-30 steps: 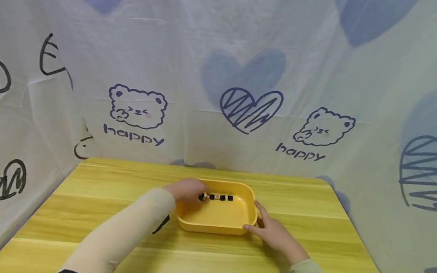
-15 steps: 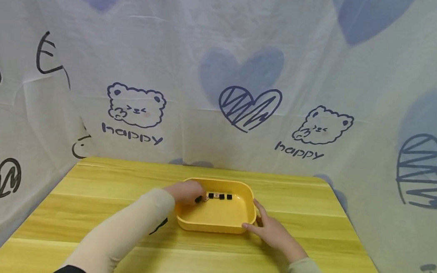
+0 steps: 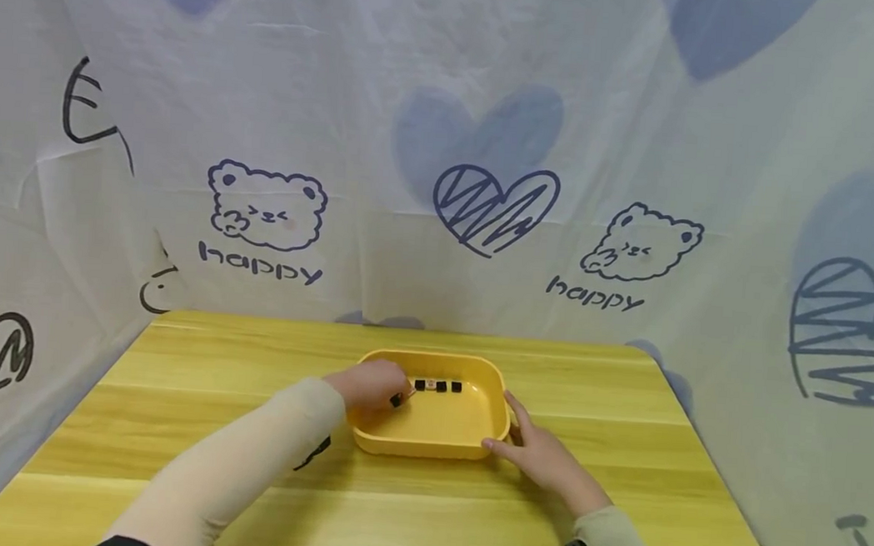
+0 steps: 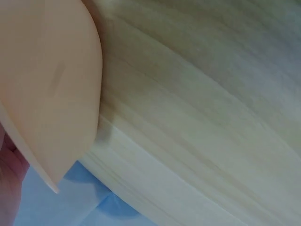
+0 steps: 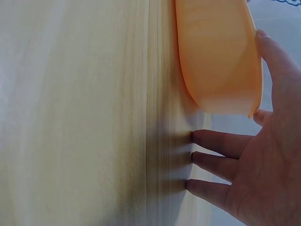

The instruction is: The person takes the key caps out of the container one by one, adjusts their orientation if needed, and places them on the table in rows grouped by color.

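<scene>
A short row of small cubes, three black ones (image 3: 441, 386) and a pale one (image 3: 431, 384) with faint reddish markings, lies inside a yellow plastic tray (image 3: 431, 424), toward its far wall. The rightmost black cube sits slightly apart. The left hand (image 3: 374, 384) reaches over the tray's left side, its bent fingers at another black cube (image 3: 396, 400); whether they pinch it cannot be told. The right hand (image 3: 546, 456) is spread, thumb and index finger touching the rim at the tray's right end, remaining fingers extended toward the table. The tray stands on a wood-grain table (image 3: 407, 513). Both arms wear pale sleeves (image 3: 238, 453). Behind hangs white cloth (image 3: 389, 78) printed with hearts, bears and "happy".
</scene>
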The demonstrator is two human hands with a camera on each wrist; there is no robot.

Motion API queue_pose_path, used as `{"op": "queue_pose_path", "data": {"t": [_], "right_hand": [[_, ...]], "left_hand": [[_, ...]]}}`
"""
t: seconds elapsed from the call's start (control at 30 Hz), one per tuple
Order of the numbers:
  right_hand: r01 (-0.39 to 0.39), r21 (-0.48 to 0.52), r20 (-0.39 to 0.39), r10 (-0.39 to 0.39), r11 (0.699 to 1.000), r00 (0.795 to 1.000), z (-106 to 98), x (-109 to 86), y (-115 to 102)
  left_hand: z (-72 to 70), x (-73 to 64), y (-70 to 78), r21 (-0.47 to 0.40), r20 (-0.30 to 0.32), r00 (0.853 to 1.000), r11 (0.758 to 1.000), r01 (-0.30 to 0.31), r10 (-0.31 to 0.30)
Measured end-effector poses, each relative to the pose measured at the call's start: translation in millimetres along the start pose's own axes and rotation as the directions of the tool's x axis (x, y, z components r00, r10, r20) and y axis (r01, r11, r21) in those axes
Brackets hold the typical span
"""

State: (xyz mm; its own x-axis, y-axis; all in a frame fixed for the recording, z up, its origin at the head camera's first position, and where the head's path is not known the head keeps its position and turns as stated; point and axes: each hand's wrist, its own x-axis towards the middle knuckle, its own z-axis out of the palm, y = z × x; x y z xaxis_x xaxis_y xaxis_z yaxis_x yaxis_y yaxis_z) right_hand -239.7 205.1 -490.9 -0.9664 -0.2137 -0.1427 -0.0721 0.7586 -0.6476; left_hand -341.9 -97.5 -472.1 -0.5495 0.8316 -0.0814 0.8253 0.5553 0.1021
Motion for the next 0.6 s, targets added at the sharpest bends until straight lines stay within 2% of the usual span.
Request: {"op": "queue_pose_path", "data": {"t": [0.13,0.27,0.37,0.6], "right_hand": [[0.004,-0.004,0.001,-0.004,1.0,1.0,-0.1,0.8,1.2],[0.007,-0.002,0.002,-0.007,1.0,1.0,0.0,1.0,1.8],[0.011,-0.001,-0.004,-0.011,1.0,1.0,-0.1,0.7,1.5],[0.015,-0.014,-0.002,-0.015,1.0,1.0,0.1,-0.7,-0.5]], "left_hand": [[-4.6,-2.7,6.7,0.039,-0.025,0.999,0.999,-0.026,0.027],[-8.9,-7.2,15.3,0.02,-0.074,0.996,0.999,-0.039,0.04],[-10.3,-10.7,19.5,-0.024,-0.118,0.993,1.0,-0.017,0.014],[-17.3,-19.4,27.5,-0.179,-0.164,0.983,0.982,0.055,-0.084]]}}
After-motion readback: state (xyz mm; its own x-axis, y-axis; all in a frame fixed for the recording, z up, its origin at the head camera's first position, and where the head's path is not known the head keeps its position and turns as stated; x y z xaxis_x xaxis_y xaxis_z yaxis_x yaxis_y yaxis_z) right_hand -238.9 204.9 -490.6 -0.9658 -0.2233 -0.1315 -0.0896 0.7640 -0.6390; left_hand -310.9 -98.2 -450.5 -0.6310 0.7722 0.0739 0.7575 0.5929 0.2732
